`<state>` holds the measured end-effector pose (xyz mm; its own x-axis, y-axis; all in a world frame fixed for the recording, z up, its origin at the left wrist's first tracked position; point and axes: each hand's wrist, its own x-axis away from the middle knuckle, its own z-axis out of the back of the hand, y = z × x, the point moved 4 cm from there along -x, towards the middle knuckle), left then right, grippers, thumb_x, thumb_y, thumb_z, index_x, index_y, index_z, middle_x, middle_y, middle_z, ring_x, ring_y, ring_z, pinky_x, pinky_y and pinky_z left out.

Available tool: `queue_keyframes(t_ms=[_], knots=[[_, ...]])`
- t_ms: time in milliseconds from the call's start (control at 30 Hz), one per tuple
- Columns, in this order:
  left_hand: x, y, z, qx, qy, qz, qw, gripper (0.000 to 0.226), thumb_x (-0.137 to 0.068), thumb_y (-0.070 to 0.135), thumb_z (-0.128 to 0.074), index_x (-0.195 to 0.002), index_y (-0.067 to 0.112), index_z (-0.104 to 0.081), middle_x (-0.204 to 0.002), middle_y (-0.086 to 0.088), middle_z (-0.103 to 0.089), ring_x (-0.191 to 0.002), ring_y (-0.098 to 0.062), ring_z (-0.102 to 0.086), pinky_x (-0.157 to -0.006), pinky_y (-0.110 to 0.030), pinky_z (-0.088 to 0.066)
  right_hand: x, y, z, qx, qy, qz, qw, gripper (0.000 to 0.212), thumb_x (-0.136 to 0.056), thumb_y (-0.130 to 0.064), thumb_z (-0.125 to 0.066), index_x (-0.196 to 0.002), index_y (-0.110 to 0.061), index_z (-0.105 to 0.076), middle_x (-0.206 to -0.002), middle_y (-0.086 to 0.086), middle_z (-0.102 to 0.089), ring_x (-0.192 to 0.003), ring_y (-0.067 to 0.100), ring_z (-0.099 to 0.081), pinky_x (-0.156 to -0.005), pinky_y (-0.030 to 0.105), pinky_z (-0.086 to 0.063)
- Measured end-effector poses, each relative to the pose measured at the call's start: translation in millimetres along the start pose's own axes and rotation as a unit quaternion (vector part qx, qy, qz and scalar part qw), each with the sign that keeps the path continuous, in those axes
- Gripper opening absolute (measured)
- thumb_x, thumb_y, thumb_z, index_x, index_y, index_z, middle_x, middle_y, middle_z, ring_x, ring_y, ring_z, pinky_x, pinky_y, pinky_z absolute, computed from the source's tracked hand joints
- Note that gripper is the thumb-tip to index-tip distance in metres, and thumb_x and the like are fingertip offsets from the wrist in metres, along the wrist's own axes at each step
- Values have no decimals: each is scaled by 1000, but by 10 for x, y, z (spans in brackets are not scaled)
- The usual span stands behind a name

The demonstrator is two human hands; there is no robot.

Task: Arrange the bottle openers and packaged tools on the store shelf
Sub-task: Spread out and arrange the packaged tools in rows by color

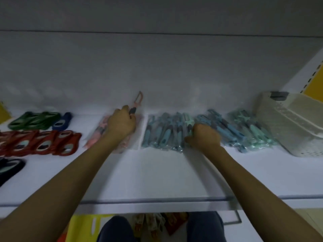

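Pink packaged tool (136,103) is gripped by left hand (121,124), blue packaged tools (162,135) are clutched by right hand (204,137), on shelf (157,175).

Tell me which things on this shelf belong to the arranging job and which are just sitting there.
Job: pink packaged tool in the left hand; blue packaged tools by the right hand; mint-green packaged tools; red bottle openers; green bottle openers.
Just there: white perforated plastic basket.

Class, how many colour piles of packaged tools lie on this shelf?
4: pink pile under the left hand gripping a pink tool, grey-teal pile at centre, blue pile past the right hand, mint pile beside the white basket. Blur may hide others.
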<state>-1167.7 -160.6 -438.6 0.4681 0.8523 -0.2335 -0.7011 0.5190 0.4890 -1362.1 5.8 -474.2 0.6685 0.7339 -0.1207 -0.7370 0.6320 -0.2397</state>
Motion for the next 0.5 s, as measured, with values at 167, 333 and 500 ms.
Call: queue_keyframes(t_ms=[167, 333, 500], knots=[[211, -131, -228, -210, -40, -88, 973, 54, -97, 35, -36, -141, 5, -35, -148, -24, -29, -135, -39, -27, -113, -49, -20, -23, -122, -168, -47, 2, -38, 998, 45, -82, -29, -63, -120, -6, -54, -118, 15, -58, -114, 33, -53, -84, 39, -49], [323, 356, -398, -133, 2, -218, 967, 45, -96, 30, -44, -140, 19, -43, -157, -17, -15, -145, -33, -9, -116, -47, -7, -86, -127, -117, -14, -46, -48, 998, 41, -85, -31, -64, -119, -9, -58, -119, 10, -62, -112, 28, -59, -85, 34, -48], [443, 734, -694, -34, -24, -279, 959, 55, -86, 37, -31, -125, 10, -59, -141, -19, -45, -131, -38, -41, -111, -50, -30, -99, -16, -83, -97, -49, -67, 992, 35, -88, -30, -57, -111, -4, -61, -111, 14, -64, -104, 30, -61, -78, 31, -45]])
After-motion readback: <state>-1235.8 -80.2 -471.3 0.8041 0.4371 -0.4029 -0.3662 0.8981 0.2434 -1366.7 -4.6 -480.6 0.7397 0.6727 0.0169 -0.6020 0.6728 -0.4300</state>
